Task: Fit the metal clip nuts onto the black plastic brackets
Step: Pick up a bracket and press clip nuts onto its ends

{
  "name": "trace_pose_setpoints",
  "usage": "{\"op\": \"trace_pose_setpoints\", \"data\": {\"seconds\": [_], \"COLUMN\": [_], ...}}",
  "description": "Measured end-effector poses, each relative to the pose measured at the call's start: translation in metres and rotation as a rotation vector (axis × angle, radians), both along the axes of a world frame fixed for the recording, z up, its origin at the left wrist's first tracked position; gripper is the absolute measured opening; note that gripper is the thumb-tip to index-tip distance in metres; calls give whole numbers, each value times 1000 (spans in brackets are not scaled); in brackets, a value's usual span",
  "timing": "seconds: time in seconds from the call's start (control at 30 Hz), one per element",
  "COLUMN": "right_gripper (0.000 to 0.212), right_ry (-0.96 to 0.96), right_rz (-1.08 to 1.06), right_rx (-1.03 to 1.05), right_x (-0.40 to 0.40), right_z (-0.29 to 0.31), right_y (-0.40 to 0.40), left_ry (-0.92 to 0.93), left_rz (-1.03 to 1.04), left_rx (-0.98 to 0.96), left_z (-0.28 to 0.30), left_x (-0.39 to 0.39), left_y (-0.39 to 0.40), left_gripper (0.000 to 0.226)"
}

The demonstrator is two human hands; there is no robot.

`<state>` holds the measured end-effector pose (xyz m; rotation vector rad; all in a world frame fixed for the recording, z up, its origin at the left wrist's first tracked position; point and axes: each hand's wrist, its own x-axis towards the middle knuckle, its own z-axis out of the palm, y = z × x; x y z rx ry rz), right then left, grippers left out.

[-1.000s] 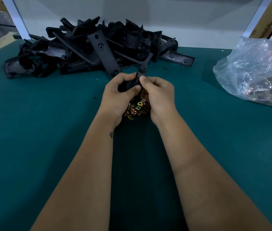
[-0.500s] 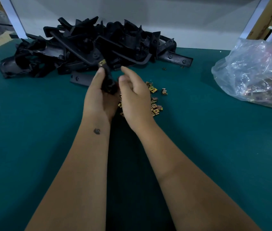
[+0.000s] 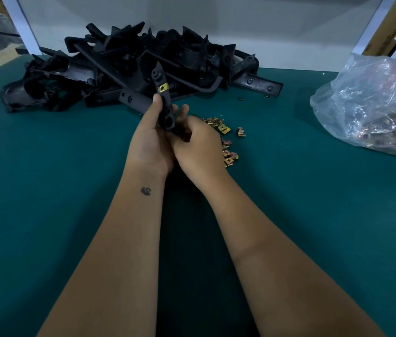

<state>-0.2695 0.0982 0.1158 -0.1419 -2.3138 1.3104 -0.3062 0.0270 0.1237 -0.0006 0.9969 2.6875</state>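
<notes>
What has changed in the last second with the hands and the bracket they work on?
The left hand still grips the bracket, now turned so a fitted clip nut shows. The right hand let go of its top and dropped to its lower end, fingers curled there; what they hold is hidden. The bracket pile, loose clip nuts and plastic bag stayed.

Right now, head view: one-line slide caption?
Left hand holds a bracket with one clip nut fitted.
</notes>
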Motion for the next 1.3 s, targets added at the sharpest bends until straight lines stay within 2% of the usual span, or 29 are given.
{"op": "trace_pose_setpoints", "data": {"seconds": [0.1, 0.17, 0.23, 0.33, 0.43, 0.53, 0.6, 0.67, 0.8, 1.1, 1.3], "right_gripper": [7, 14, 4, 8, 7, 11, 15, 23, 23, 12, 18], "right_ry": [35, 29, 30, 54, 68, 57, 80, 97, 105, 120, 132], "right_rz": [-23, -29, -18, -40, -83, -58, -15, 15, 29, 90, 27], "right_rx": [25, 30, 14, -30, -220, -517, -678, -754, -810, -978, -865], "right_x": [0, -1, -2, -3, -4, -4, -3, -3, -3, 1, 0], "right_z": [0, -1, -2, -2, 1, 5, 7, 8, 10, 16, 15], "right_y": [2, 4, 6, 9, 15, 21, 24, 28, 32, 31, 35], "left_ry": [10, 35, 67, 74, 39, 13, 2, 3, 55, 102, 112], "left_rz": [5, 63, 110, 169, 206, 187, 141, 80, -12, -30, -40], "left_rx": [6, 43, 67, 27, 12, 11, -45, -98, -130, -115, -130], "left_z": [0, -1, -1, -4, -7, -6, -6, -6, -4, -2, -3], "left_x": [0, -2, -3, -5, -8, -10, -9, -6, -2, 0, -1], "left_y": [2, 3, 3, -1, -3, -2, -1, -1, -1, -3, -2], "left_gripper": [32, 23, 13, 9, 6, 7, 16, 26, 41, 42, 41]}}
